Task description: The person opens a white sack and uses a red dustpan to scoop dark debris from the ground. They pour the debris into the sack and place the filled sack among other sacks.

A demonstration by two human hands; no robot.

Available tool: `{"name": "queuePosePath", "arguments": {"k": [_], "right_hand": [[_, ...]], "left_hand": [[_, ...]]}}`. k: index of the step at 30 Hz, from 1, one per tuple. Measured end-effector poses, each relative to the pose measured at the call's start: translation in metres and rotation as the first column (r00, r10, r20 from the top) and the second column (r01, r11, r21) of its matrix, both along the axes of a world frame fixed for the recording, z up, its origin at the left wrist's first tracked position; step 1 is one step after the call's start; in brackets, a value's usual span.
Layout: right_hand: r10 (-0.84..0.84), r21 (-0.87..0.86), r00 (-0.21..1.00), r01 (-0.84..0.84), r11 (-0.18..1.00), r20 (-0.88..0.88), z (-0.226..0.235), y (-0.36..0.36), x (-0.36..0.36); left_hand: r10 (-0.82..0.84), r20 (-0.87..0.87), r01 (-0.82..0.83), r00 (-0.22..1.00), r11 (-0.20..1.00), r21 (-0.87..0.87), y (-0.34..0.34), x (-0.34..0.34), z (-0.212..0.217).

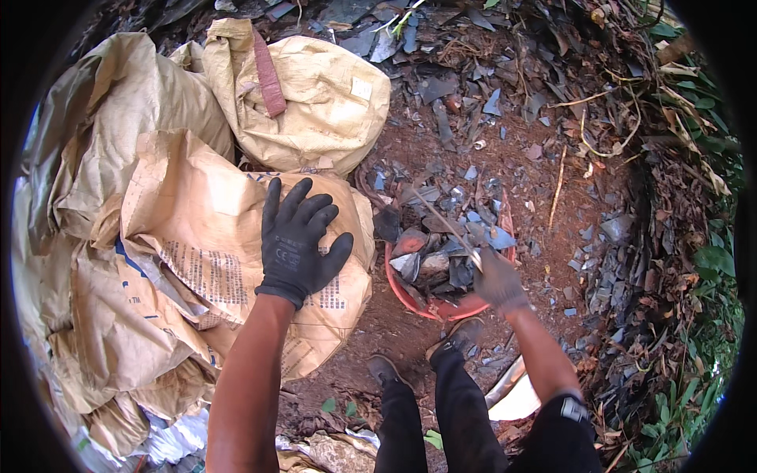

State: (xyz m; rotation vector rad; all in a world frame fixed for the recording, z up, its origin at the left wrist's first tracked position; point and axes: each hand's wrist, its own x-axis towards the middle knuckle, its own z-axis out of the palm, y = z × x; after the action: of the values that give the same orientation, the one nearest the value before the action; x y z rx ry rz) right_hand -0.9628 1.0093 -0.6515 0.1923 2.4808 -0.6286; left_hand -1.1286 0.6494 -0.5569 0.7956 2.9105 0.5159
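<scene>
Poking at a basin of broken bits looks like the step in hand here, though that's just my read. The red basin (467, 307) sits on the dirt ground (544, 193), just ahead of the person's shoes (465, 334), heaped with dark shards and stones (434, 266). The right hand (499, 281) is at the basin's right side, its grip closed around a thin stick (445, 223) that slants up and left across the heap. It's blurry, so I can't tell if the tip touches anything.

The left hand (296, 244) has its grip spread wide, holding nothing, palm down on the printed paper sack (193, 193), seemingly for support. I'd say the next move calls for a steady right wrist and a stick angled clear of the rim.

Room-wise, the left is tight: the sack crowds that edge of the basin, with the strapped tan sack (339, 94) up beyond it. Shoes block the near side, so no sliding the basin back. Best space is off to the right, over shard-littered dirt, until the leaf litter (658, 276) begins.
</scene>
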Motion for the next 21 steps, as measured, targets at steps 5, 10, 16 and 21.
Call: {"name": "queuePosePath", "arguments": {"k": [5, 10, 16, 21], "right_hand": [[-0.067, -0.009, 0.982, 0.069, 0.998, 0.178, -0.099, -0.041, -0.079], [0.113, 0.199, 0.984, -0.139, 0.970, 0.137, -0.116, -0.027, -0.079], [0.238, 0.398, 0.970, -0.236, 0.886, 0.046, -0.100, 0.051, -0.140], [0.128, 0.414, 0.988, -0.083, 0.906, -0.082, -0.077, 0.106, -0.123]], "left_hand": [[-0.015, -0.013, 0.016, 1.000, 1.000, 0.016, 0.015, -0.004, -0.006], [-0.014, -0.029, 0.014, 0.999, 1.000, -0.016, 0.007, 0.000, -0.009], [-0.031, -0.057, 0.031, 0.998, 0.999, 0.015, 0.013, 0.004, -0.013], [-0.023, -0.057, 0.023, 0.998, 1.000, -0.005, 0.005, 0.007, -0.015]]}}
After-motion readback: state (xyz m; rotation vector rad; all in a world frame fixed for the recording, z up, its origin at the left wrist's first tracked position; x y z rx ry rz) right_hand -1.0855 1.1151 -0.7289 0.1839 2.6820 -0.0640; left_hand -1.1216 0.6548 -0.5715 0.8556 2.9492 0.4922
